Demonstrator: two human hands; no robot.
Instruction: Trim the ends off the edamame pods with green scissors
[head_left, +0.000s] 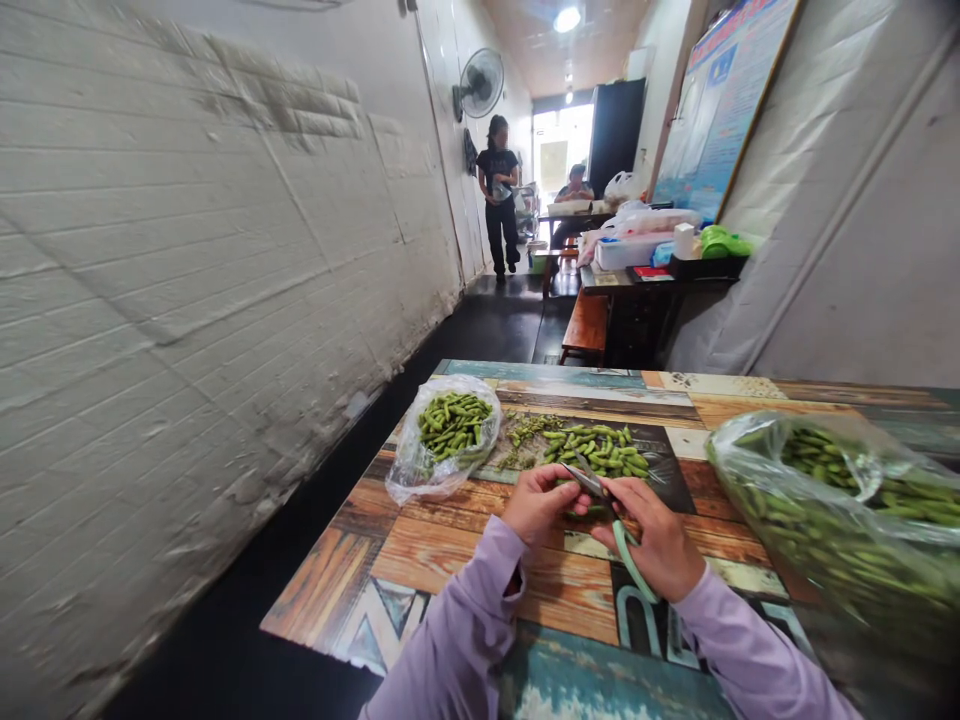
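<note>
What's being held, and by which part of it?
Scissors, by their green handle, in the right-hand grip. The left-hand grip is beside the blades; whether it holds anything cannot be told.

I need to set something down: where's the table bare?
Bare table: in front of the small bag, left of the left sleeve; between it and the right sleeve; a narrow strip between dark mat and big bag. Crowded: around the left hand, right hand, scissors and pods.
</note>
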